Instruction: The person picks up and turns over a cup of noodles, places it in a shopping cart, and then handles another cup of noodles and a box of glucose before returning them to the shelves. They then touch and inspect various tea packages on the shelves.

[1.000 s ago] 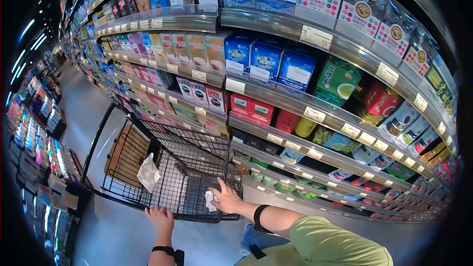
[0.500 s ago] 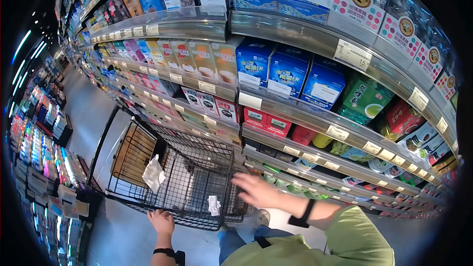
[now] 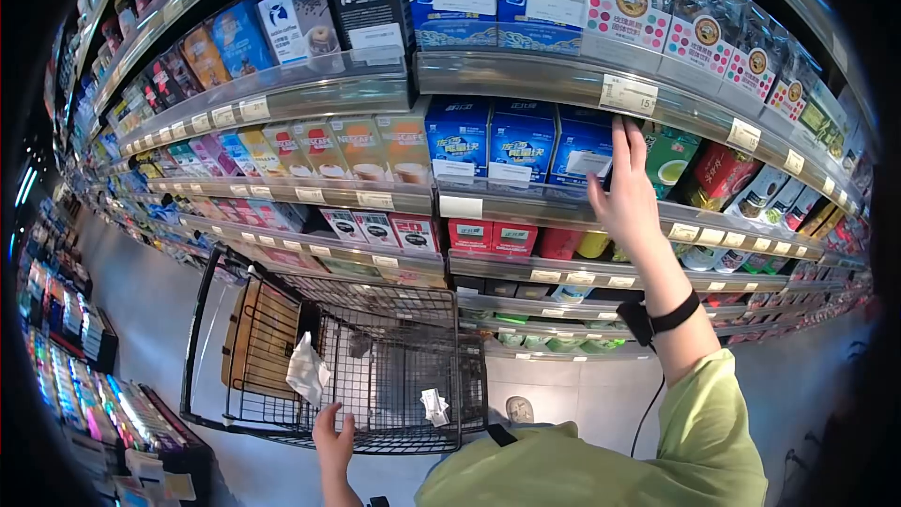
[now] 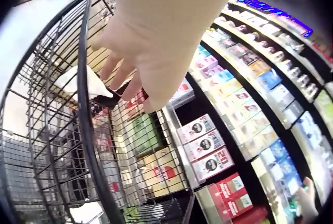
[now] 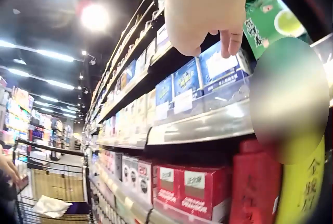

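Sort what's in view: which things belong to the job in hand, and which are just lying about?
Likely the job:
blue cardboard box, rightmost of three alike
right hand, at that box, contact unclear
black wire shopping cart
left hand, by the cart's near side

Just about:
crumpled white sheet, in the cart
small white slips, also there
red cardboard boxes, below

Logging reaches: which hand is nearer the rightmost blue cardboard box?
Right: right hand at the right edge of the blue box; left hand lower, by the black wire cart.
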`<state>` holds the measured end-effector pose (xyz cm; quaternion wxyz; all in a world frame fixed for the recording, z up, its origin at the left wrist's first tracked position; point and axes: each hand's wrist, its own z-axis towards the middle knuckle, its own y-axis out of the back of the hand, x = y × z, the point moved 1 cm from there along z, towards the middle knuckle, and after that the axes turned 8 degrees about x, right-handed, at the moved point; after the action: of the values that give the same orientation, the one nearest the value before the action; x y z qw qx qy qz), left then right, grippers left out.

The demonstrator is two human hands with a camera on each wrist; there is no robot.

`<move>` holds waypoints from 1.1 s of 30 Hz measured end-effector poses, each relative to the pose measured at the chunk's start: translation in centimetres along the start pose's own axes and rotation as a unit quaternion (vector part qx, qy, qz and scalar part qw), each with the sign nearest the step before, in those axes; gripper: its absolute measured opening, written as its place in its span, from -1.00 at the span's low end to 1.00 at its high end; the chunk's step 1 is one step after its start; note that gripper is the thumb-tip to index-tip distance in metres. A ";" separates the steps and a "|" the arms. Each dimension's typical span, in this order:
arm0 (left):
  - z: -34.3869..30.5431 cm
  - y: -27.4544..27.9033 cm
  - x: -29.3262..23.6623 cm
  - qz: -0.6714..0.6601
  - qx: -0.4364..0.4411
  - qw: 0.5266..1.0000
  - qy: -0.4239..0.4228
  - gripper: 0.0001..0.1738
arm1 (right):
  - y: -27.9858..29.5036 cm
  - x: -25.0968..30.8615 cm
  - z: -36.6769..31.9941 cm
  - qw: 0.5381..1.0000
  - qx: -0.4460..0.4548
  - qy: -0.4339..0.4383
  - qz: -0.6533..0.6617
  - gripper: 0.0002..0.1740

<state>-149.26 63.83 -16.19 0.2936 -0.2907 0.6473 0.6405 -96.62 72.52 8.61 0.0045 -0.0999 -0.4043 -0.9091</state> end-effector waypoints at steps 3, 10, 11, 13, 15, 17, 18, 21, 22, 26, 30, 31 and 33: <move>0.9 1.2 -2.3 0.019 0.005 0.998 -0.062 -0.66 | -0.5 -0.7 0.8 1.000 0.013 0.004 -0.014 -0.16; 1.5 1.9 -6.0 -0.017 0.004 0.997 -0.077 -0.67 | 1.6 -1.1 1.3 0.992 0.081 -0.046 0.090 -0.31; 1.5 1.7 -6.1 -0.022 0.001 0.996 -0.091 -0.68 | 1.9 -1.0 1.6 0.990 0.089 -0.046 0.101 -0.34; 1.3 1.4 -6.5 -0.026 -0.002 0.994 -0.105 -0.69 | 2.0 -1.5 1.8 0.987 0.098 -0.055 0.113 -0.32; 1.2 1.0 -7.1 -0.022 -0.008 0.991 -0.129 -0.68 | 1.9 -2.1 1.8 0.985 0.104 -0.064 0.126 -0.30; 1.1 0.7 -7.7 -0.021 -0.002 0.991 -0.129 -0.68 | 1.5 -2.6 1.4 0.982 0.090 -0.021 0.165 -0.22; 1.1 0.5 -8.0 -0.020 0.006 0.992 -0.127 -0.69 | 1.5 -2.7 1.3 0.982 0.087 -0.020 0.165 -0.22; 1.1 -0.1 -8.8 -0.030 0.017 0.990 -0.136 -0.70 | 2.1 -2.1 1.0 0.988 0.100 -0.023 0.112 -0.19; 1.3 -0.2 -9.1 -0.036 0.028 0.989 -0.141 -0.71 | 2.0 -2.1 1.0 0.992 0.090 0.000 0.085 -0.16; 1.6 -1.4 -9.5 -0.064 0.023 0.983 -0.168 -0.71 | 2.2 -1.9 1.0 0.993 0.074 0.032 0.086 0.01; 1.6 -1.5 -11.3 -0.058 0.046 0.981 -0.182 -0.72 | 2.6 -2.4 1.2 0.973 0.154 -0.025 0.171 -0.01; 1.7 -1.6 -11.2 -0.069 0.056 0.981 -0.170 -0.72 | 2.5 -2.7 0.9 0.975 0.127 0.025 0.182 0.00; 1.7 -1.4 -12.1 -0.066 0.054 0.981 -0.172 -0.72 | 2.8 -2.4 0.3 0.966 0.090 0.082 0.228 -0.02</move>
<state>-140.23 65.47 -7.96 0.4574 -0.2016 0.6002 0.6244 -93.93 70.70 10.37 0.2542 -0.1136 -0.4489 -0.8491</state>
